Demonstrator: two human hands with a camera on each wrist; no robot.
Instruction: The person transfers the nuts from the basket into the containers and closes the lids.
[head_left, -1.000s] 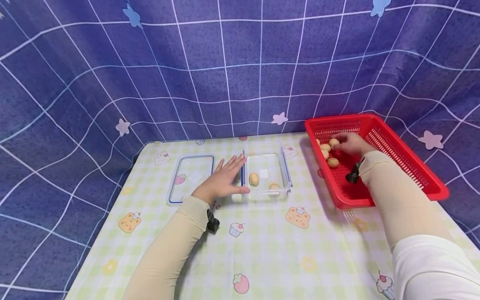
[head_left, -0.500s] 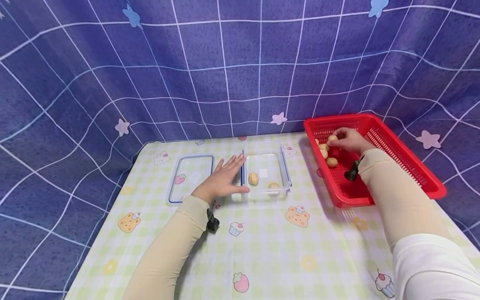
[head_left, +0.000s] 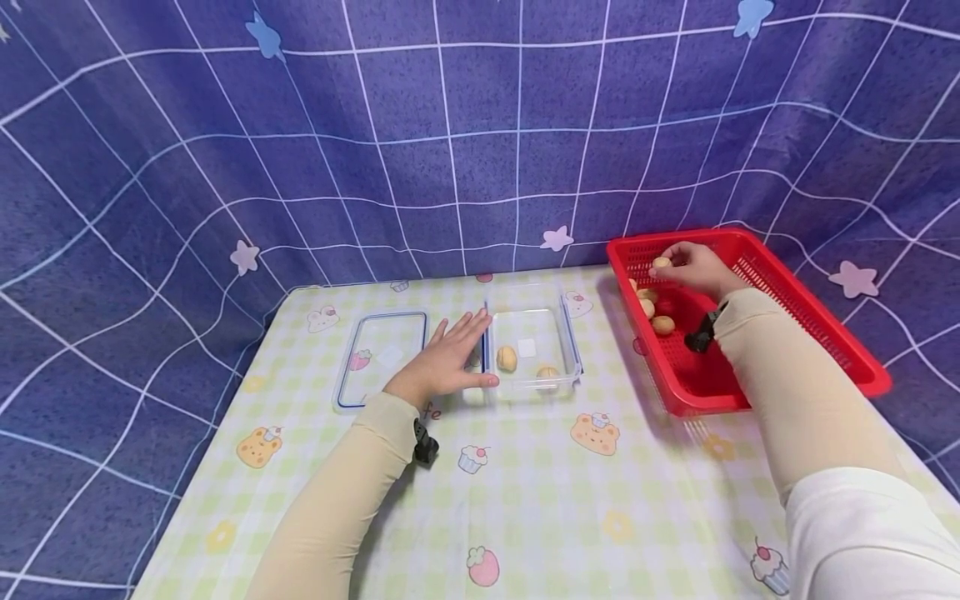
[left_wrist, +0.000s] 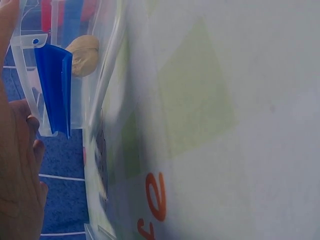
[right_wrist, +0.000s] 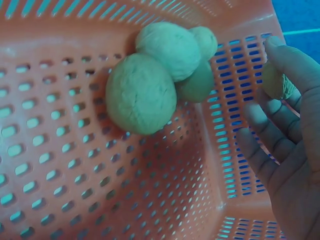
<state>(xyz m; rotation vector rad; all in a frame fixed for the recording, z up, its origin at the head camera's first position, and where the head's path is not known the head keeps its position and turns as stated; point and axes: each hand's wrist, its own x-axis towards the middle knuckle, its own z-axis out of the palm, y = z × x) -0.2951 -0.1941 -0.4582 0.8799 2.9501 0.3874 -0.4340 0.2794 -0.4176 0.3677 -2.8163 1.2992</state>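
My right hand (head_left: 701,268) pinches a walnut (head_left: 662,262) between thumb and fingers, above the far left part of the red basket (head_left: 832,337). In the right wrist view the held walnut (right_wrist: 274,80) shows at the fingertips, with several walnuts (right_wrist: 141,94) lower in the basket corner. My left hand (head_left: 447,354) has its fingers straight and spread, with fingertips and thumb at the left side of a clear plastic food box (head_left: 572,340). Two walnuts (head_left: 507,358) lie inside this box. The left wrist view shows the box's blue clip flap (left_wrist: 56,90) beside the fingers.
A clear lid with a blue seal (head_left: 360,350) lies flat left of the box, partly behind my left hand. A checked tablecloth (head_left: 540,492) covers the table. A blue curtain (head_left: 480,167) hangs directly behind the table's back edge.
My right hand has lifted a walnut from the pile in the basket, moving up and slightly left. The left hand and the box have stayed in place.
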